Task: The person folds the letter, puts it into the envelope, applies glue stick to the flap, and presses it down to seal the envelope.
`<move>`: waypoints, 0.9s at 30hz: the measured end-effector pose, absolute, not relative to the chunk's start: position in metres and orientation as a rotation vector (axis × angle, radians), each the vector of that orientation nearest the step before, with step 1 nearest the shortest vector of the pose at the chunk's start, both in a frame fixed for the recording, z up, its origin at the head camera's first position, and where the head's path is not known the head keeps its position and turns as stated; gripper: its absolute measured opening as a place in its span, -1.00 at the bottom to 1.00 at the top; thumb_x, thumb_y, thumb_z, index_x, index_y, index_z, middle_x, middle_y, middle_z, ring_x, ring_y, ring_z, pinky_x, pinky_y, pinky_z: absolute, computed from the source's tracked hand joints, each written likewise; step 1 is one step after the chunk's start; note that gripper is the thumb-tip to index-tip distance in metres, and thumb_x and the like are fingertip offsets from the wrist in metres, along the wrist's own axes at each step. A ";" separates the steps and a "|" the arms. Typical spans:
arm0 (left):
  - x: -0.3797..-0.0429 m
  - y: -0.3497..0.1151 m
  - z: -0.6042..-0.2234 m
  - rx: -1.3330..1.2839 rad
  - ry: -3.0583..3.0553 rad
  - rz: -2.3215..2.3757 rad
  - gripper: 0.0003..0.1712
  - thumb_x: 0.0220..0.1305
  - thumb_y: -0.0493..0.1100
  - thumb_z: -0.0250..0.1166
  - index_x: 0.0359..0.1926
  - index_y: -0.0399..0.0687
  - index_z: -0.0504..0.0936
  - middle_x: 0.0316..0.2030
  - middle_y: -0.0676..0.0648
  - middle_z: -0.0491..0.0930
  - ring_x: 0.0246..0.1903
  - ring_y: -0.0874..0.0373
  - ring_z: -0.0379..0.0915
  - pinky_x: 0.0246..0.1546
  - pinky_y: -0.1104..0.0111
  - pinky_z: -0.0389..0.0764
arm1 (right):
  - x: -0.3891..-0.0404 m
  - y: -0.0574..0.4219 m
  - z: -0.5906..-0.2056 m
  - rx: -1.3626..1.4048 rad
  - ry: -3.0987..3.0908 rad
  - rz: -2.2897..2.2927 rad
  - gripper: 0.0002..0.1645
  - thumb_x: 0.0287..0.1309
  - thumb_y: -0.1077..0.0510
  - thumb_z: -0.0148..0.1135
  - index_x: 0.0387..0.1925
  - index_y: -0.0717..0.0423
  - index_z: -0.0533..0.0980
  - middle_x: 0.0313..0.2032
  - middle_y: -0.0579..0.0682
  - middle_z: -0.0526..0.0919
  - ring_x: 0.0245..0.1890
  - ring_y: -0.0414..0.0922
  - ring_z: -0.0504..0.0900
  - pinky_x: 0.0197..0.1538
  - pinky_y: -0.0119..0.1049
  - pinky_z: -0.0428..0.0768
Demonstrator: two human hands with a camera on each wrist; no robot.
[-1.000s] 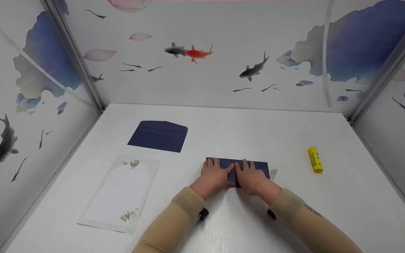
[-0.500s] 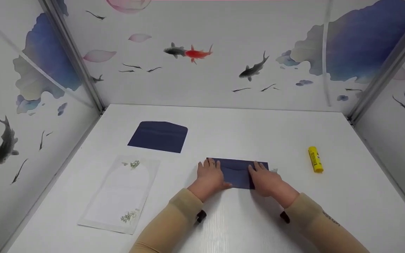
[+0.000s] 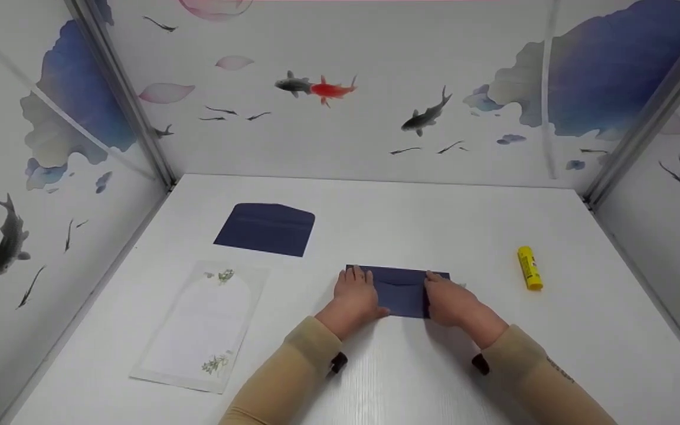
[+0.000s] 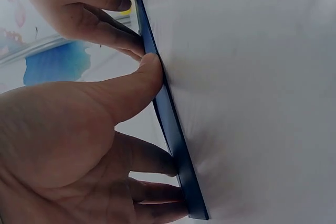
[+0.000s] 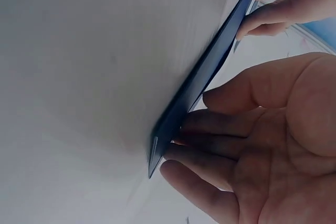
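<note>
A dark blue envelope (image 3: pixel 400 296) lies flat on the white table in the head view, its flap folded down over the body. My left hand (image 3: pixel 356 295) presses on its left part, fingers spread toward the far edge and thumb at the near edge. On its right part rests my right hand (image 3: pixel 452 302), with fingertips on the paper and the thumb close by. In the right wrist view, the right hand's fingers (image 5: pixel 210 171) touch the upper face of the envelope (image 5: pixel 210 59) near its end. The left thumb (image 4: pixel 139 85) touches its near edge in the left wrist view.
A second dark blue envelope (image 3: pixel 266 231) lies flap up at the back left. In front of it is a pale card (image 3: pixel 192 330) with green leaf prints. A yellow glue stick (image 3: pixel 530 268) lies at the right. Printed white walls (image 3: pixel 340 141) enclose the table.
My right hand has moved right, from the envelope's middle to its right end, uncovering the centre. The left hand has shifted slightly left, its thumb now at the near edge.
</note>
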State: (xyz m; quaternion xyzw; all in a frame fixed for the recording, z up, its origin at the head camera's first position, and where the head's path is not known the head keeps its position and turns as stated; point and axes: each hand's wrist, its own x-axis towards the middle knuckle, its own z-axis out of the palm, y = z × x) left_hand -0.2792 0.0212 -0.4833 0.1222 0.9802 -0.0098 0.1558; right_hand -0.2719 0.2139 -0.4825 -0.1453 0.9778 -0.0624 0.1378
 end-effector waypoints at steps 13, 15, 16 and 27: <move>-0.282 0.026 -0.483 0.466 2.786 -0.074 -0.17 0.41 0.34 0.21 0.59 0.40 0.17 0.53 -0.48 0.12 0.57 -0.33 0.04 0.59 -0.08 0.07 | -0.268 0.192 -0.481 -0.390 2.803 -0.073 -0.19 0.34 0.30 0.25 0.55 -0.04 0.26 0.42 0.64 0.18 0.42 0.55 0.26 0.19 0.60 0.37; -0.282 0.026 -0.483 0.464 2.787 -0.073 -0.17 0.40 0.34 0.22 0.59 0.40 0.18 0.53 -0.48 0.12 0.57 -0.33 0.05 0.59 -0.08 0.08 | -0.269 0.190 -0.482 -0.384 2.798 -0.071 -0.19 0.36 0.30 0.22 0.56 -0.10 0.24 0.41 0.67 0.17 0.41 0.58 0.25 0.19 0.57 0.39; -0.282 0.026 -0.483 0.463 2.789 -0.073 -0.17 0.39 0.34 0.22 0.59 0.40 0.19 0.53 -0.48 0.13 0.56 -0.33 0.05 0.59 -0.08 0.09 | -0.269 0.189 -0.482 -0.380 2.795 -0.075 -0.20 0.38 0.29 0.20 0.57 -0.11 0.23 0.41 0.68 0.16 0.41 0.59 0.25 0.20 0.56 0.40; -0.278 0.023 -0.485 0.367 2.817 -0.011 -0.06 0.38 0.38 0.21 0.60 0.10 0.19 0.57 -0.35 0.11 0.59 -0.19 0.04 0.57 0.00 0.16 | -0.269 0.202 -0.480 -0.424 2.806 -0.075 -0.24 0.32 0.29 0.26 0.50 0.26 0.28 0.46 0.53 0.22 0.44 0.44 0.31 0.24 0.49 0.43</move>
